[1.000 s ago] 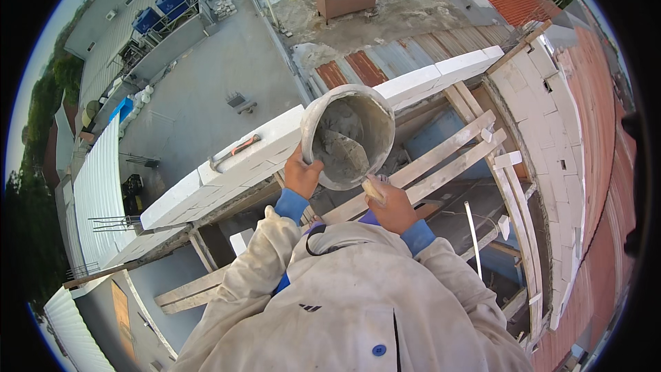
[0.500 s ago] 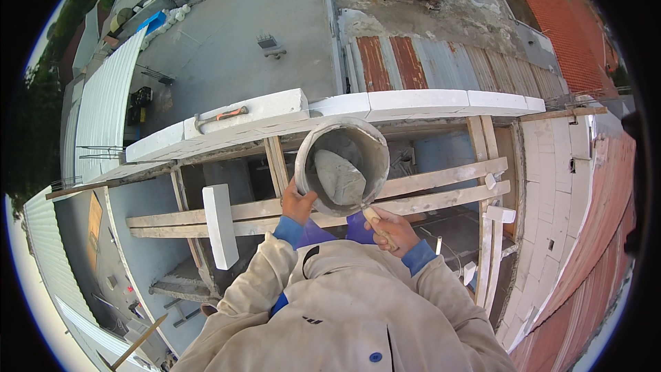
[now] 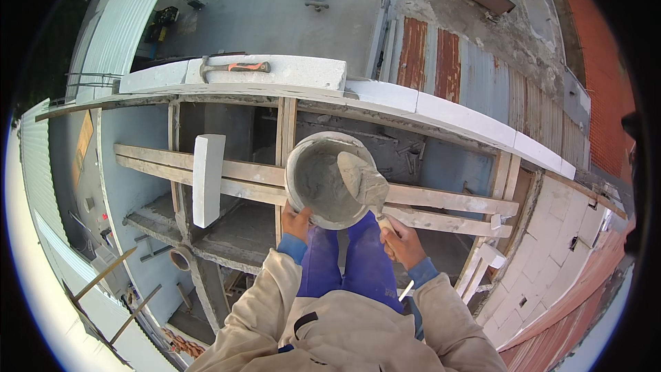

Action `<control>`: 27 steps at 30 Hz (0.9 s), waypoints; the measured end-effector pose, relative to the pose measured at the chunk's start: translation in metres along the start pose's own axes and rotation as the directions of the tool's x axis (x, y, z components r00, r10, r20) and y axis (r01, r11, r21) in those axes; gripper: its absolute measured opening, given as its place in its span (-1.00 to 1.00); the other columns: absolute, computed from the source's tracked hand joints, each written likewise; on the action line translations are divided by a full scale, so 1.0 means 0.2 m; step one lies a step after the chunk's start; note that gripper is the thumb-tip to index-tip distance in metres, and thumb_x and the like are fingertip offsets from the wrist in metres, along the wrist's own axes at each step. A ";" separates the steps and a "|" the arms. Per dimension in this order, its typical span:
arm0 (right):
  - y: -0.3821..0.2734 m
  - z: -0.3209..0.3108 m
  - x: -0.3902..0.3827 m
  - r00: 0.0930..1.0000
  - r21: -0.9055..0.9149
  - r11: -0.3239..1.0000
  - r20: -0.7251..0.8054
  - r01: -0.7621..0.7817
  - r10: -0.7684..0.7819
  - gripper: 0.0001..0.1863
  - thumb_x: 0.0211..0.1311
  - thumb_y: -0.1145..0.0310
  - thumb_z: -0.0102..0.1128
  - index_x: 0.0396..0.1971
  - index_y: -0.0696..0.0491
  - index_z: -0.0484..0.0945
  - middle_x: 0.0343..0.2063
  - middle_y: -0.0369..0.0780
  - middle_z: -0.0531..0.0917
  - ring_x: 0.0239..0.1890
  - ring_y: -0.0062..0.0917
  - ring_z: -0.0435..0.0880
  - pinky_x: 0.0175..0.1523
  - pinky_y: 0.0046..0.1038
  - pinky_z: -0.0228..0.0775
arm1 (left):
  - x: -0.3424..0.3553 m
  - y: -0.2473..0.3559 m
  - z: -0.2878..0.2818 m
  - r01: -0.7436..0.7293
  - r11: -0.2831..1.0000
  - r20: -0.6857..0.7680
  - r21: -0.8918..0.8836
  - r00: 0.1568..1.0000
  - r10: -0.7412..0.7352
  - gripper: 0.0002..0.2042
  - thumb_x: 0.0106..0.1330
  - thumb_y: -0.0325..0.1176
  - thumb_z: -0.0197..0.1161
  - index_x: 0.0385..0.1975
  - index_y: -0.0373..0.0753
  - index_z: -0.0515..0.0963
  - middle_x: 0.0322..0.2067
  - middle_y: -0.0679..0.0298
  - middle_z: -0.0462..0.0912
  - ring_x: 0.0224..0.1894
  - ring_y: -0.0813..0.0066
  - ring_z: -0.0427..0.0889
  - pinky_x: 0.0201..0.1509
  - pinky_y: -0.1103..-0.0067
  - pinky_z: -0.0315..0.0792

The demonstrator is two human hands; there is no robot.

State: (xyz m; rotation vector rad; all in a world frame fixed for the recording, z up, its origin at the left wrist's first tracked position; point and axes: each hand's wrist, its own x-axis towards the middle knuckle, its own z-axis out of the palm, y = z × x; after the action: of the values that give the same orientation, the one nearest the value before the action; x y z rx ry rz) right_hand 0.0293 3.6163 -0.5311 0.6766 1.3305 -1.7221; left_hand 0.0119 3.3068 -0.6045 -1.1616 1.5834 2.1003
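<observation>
The round grey plastic bucket (image 3: 339, 139), crusted with dried cement, is out in front of the person, above two long pale wooden planks (image 3: 248, 182) that run out to either side of it over an open, unroofed room; whether its base rests on them I can't tell. Wet grey mortar (image 3: 320, 182) lies inside. The left hand (image 3: 297, 222) grips the bucket's near-left rim, while the right hand (image 3: 403, 242) is closed around the wooden handle of a mortar-coated steel trowel (image 3: 372, 196), its blade over the bucket's right side. Left of the bucket, a white rectangular block (image 3: 208, 179) lies across the planks. Beyond the bucket stretches a wall top of smooth white blocks (image 3: 289, 73), with an orange-and-black-handled claw hammer (image 3: 249, 67) on its left part; farther out are a flat grey roof (image 3: 275, 17) and rust-streaked corrugated sheets (image 3: 447, 62). Nearer than the bucket, blue-purple work trousers (image 3: 368, 272) carry a small marking, too faint to read.
</observation>
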 end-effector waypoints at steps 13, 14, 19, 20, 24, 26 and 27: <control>-0.10 0.29 0.31 0.879 -0.967 0.253 -0.113 0.009 -0.463 -0.47 0.35 0.23 0.28 0.30 -0.01 0.52 -0.30 -0.08 0.70 -0.23 -0.08 0.71 -0.11 -0.11 0.55 | 0.34 0.08 0.13 -0.300 0.903 0.200 0.308 0.948 0.247 -0.43 0.18 -0.56 0.26 0.28 -0.40 0.46 -0.03 0.05 0.73 -0.01 0.34 0.70 0.11 0.48 0.54; -0.10 0.30 0.31 0.917 -0.973 0.231 -0.083 0.010 -0.391 -0.47 0.35 0.25 0.27 0.31 -0.01 0.51 -0.28 -0.06 0.70 -0.21 -0.06 0.71 -0.09 -0.11 0.56 | 0.35 0.07 0.12 -0.301 0.907 0.206 0.293 0.947 0.247 -0.42 0.18 -0.56 0.27 0.29 -0.39 0.46 -0.03 0.03 0.73 -0.01 0.33 0.71 0.11 0.48 0.54; -0.07 0.28 0.26 0.944 -0.876 0.457 -0.008 0.152 -0.330 -0.48 0.35 0.28 0.24 0.29 0.09 0.50 -0.26 0.02 0.70 -0.19 0.01 0.70 -0.08 -0.10 0.53 | 0.35 -0.04 0.07 -0.341 0.887 0.208 0.312 0.935 0.287 -0.40 0.16 -0.54 0.28 0.30 -0.41 0.45 -0.01 0.00 0.72 0.02 0.26 0.70 0.17 0.45 0.51; -0.05 0.29 0.26 0.930 -0.859 0.472 0.015 0.200 -0.368 -0.46 0.36 0.29 0.25 0.30 0.10 0.48 -0.25 0.04 0.70 -0.20 0.02 0.70 -0.08 -0.10 0.53 | 0.35 -0.07 0.07 -0.307 0.904 0.196 0.298 0.946 0.257 -0.38 0.15 -0.53 0.28 0.31 -0.42 0.44 0.01 -0.02 0.71 0.05 0.25 0.69 0.20 0.46 0.50; 0.05 0.31 0.35 0.865 -0.786 0.504 0.077 0.359 -0.496 -0.42 0.41 0.32 0.23 0.38 0.12 0.41 -0.26 0.00 0.71 -0.35 -0.09 0.70 -0.20 -0.19 0.53 | 0.36 -0.22 0.16 -0.343 0.775 0.145 0.531 0.938 0.315 -0.30 0.14 -0.51 0.29 0.38 -0.47 0.35 0.11 -0.09 0.65 0.15 0.24 0.63 0.29 0.49 0.42; 0.10 0.27 0.40 0.942 -0.565 0.772 0.030 0.292 -0.335 -0.42 0.46 0.33 0.19 0.43 0.10 0.36 -0.30 -0.09 0.68 -0.45 -0.28 0.66 -0.33 -0.32 0.49 | 0.35 -0.28 0.20 -0.384 0.753 0.125 0.534 0.917 0.379 -0.38 0.14 -0.53 0.26 0.30 -0.44 0.43 0.01 0.06 0.69 0.06 0.35 0.64 0.17 0.52 0.48; 0.12 0.20 0.39 0.998 -0.335 0.940 0.002 0.062 -0.065 -0.41 0.49 0.32 0.17 0.45 0.08 0.34 -0.30 -0.14 0.65 -0.50 -0.40 0.61 -0.40 -0.40 0.44 | 0.35 -0.29 0.20 -0.357 0.746 0.120 0.562 0.928 0.354 -0.38 0.14 -0.53 0.25 0.30 -0.44 0.43 0.01 0.07 0.69 0.06 0.35 0.64 0.18 0.52 0.48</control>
State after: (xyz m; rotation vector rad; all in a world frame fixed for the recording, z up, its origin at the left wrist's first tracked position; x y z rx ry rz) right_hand 0.0135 3.5530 -0.5936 0.4500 1.6180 -1.4909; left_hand -0.0139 3.3472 -0.6915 -0.6711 2.3644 1.5837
